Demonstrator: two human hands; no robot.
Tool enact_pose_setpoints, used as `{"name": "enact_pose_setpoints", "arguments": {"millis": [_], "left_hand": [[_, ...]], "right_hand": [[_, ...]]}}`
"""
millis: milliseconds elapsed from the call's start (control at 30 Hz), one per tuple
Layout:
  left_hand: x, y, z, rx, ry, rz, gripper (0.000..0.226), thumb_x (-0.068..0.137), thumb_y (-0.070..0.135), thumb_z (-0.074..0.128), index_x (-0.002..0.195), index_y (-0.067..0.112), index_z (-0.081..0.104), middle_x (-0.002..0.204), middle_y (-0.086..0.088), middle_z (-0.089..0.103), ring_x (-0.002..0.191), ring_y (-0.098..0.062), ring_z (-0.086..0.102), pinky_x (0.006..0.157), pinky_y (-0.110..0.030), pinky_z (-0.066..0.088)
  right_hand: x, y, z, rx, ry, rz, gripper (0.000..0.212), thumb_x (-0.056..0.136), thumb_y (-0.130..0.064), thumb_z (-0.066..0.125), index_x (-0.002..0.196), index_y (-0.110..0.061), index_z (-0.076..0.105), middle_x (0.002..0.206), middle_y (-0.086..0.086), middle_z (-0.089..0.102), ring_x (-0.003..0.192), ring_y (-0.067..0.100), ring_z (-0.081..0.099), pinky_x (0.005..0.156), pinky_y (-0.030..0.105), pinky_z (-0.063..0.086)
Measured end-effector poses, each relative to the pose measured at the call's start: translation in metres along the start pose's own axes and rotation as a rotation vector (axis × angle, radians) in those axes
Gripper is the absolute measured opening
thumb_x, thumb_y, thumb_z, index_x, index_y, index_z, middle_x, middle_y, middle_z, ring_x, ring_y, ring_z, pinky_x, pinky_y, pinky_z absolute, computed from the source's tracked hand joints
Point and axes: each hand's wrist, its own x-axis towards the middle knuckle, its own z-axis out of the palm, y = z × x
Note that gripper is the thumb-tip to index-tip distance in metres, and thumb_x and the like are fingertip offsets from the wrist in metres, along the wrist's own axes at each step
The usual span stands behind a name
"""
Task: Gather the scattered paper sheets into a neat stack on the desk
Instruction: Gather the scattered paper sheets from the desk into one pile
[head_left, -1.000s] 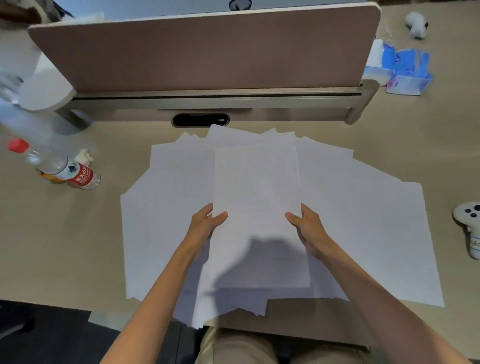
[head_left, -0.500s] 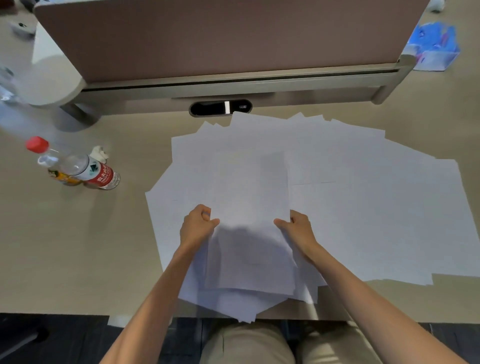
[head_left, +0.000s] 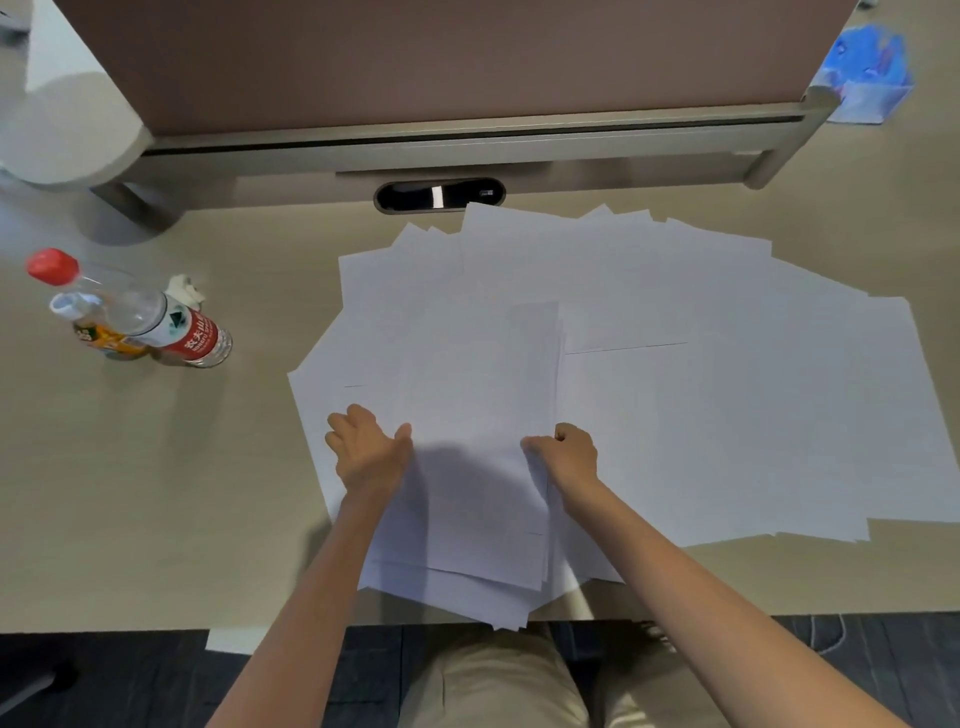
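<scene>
Bringing the thin pile of white paper sheets (head_left: 483, 405) down flat, the left hand (head_left: 371, 452) and right hand (head_left: 567, 453) are pinching its sides; loose sheets (head_left: 727, 395) beyond them are waiting.

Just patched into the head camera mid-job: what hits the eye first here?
A wide fan of white paper sheets covers the middle and right of the desk, some overhanging the near edge. The left hand and right hand hold the side edges of a centre pile on top of it. A red-capped bottle sits at the far left.
</scene>
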Motion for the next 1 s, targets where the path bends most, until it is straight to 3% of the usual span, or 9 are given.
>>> {"name": "enact_pose_setpoints", "arguments": {"millis": [133,233,333,400,533,667,833,900,1000], "left_hand": [[0.008,-0.005,-0.004,-0.099,-0.055,-0.029,0.044,0.082,0.032,0.065,0.110,0.005,0.045,0.119,-0.012,0.039,0.106,-0.033,0.044,0.075,-0.038,0.040],[0.012,-0.006,-0.007,-0.180,-0.122,-0.068,0.044,0.083,0.033,0.066,0.112,0.007,0.047,0.114,-0.008,0.043,0.097,-0.029,0.051,0.081,-0.037,0.043],[0.014,-0.006,-0.008,-0.266,-0.173,-0.120,0.037,0.083,0.031,0.069,0.107,0.010,0.051,0.103,-0.002,0.052,0.095,-0.024,0.052,0.079,-0.032,0.040],[0.015,-0.007,-0.006,-0.345,-0.191,-0.106,0.025,0.082,0.028,0.070,0.080,0.015,0.049,0.079,0.001,0.049,0.077,-0.022,0.049,0.067,-0.029,0.036],[0.012,-0.003,-0.005,-0.573,-0.252,-0.033,0.050,0.087,0.019,0.065,0.056,0.019,0.025,0.053,0.004,0.029,0.053,-0.015,0.029,0.055,-0.029,0.023],[0.014,0.001,-0.007,-0.745,-0.308,0.033,0.043,0.098,0.022,0.050,0.061,0.021,0.027,0.062,0.001,0.026,0.059,-0.014,0.026,0.057,-0.030,0.022],[0.013,0.022,-0.004,-0.735,-0.313,0.148,0.029,0.099,0.017,0.043,0.070,0.018,0.037,0.067,-0.001,0.036,0.060,-0.014,0.031,0.057,-0.030,0.027],[0.011,0.030,-0.001,-0.742,-0.307,0.210,0.015,0.099,0.014,0.042,0.091,0.014,0.055,0.087,0.000,0.060,0.077,-0.013,0.054,0.072,-0.028,0.043],[0.011,0.043,0.003,-0.738,-0.331,0.272,0.025,0.101,0.012,0.039,0.116,0.019,0.058,0.113,0.003,0.065,0.104,-0.008,0.060,0.092,-0.022,0.046]], "right_hand": [[0.002,0.001,0.007,0.076,-0.020,0.066,0.027,0.077,-0.013,0.067,0.086,-0.011,0.041,0.079,-0.001,0.039,0.065,0.017,0.039,0.056,0.025,0.031],[0.003,-0.002,0.011,0.130,-0.041,0.076,0.059,0.072,-0.025,0.071,0.122,-0.004,0.048,0.117,0.005,0.054,0.102,0.027,0.057,0.081,0.034,0.047],[0.003,-0.004,0.010,0.156,-0.068,0.044,0.027,0.073,-0.016,0.068,0.097,-0.006,0.060,0.091,0.005,0.062,0.086,0.028,0.059,0.076,0.030,0.045],[0.003,-0.007,0.005,-0.014,-0.053,-0.075,0.005,0.082,-0.010,0.059,0.083,-0.014,0.057,0.079,-0.002,0.058,0.076,0.024,0.054,0.069,0.026,0.040],[0.012,-0.005,-0.003,-0.051,-0.075,-0.275,0.026,0.089,-0.010,0.052,0.113,-0.010,0.063,0.106,0.006,0.068,0.095,0.026,0.063,0.080,0.034,0.049],[0.018,-0.009,-0.020,0.292,-0.188,-0.210,0.022,0.091,-0.002,0.052,0.100,-0.017,0.065,0.102,0.008,0.069,0.100,0.027,0.065,0.092,0.039,0.051],[0.033,-0.015,-0.052,0.322,-0.335,-0.152,0.033,0.096,-0.010,0.054,0.129,-0.007,0.054,0.116,0.003,0.067,0.104,0.015,0.064,0.098,0.032,0.045],[0.038,-0.014,-0.069,0.265,-0.402,-0.122,0.039,0.095,-0.016,0.058,0.133,-0.009,0.053,0.122,0.003,0.067,0.113,0.018,0.062,0.105,0.037,0.043],[0.043,-0.017,-0.091,0.244,-0.493,-0.110,0.036,0.093,-0.014,0.060,0.129,-0.011,0.056,0.123,0.001,0.067,0.114,0.016,0.064,0.097,0.030,0.047]]}}
